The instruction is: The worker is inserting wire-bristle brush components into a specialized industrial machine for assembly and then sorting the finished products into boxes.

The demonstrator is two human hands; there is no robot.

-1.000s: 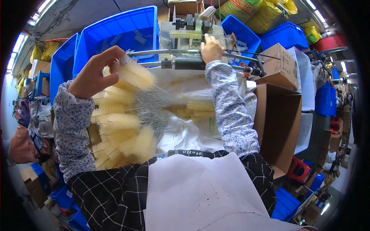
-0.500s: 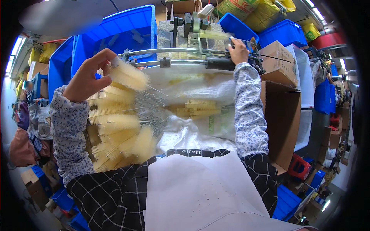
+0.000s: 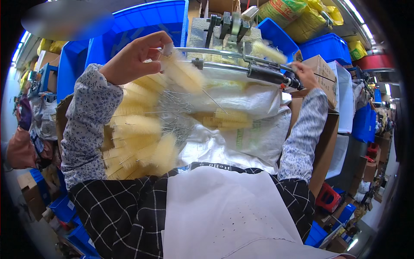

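My left hand [image 3: 137, 60], with fingertip covers, pinches the end of a cream bristle brush [image 3: 186, 74] whose wire stem points to the lower right. Below it lies a heap of similar brushes [image 3: 137, 129], their wire stems fanned to the right. My right hand [image 3: 306, 77] is closed at the right end of a metal machine [image 3: 263, 69] with two rails and a black cylinder. What its fingers grip is too small to make out. Just left of it, a blurred cream brush [image 3: 270, 52] sits above the rails.
White sacking [image 3: 241, 97] covers the work surface, with a few small brushes [image 3: 224, 118] on it. Blue bins [image 3: 151, 19] stand behind and left. An open cardboard box [image 3: 330, 142] and white tubs [image 3: 340, 95] are on the right. A thin rod [image 3: 325, 77] sticks out toward the box.
My left hand has moved right and farther away with its brush. My right hand has shifted right, along with the brush above the rails. The view has shifted slightly.
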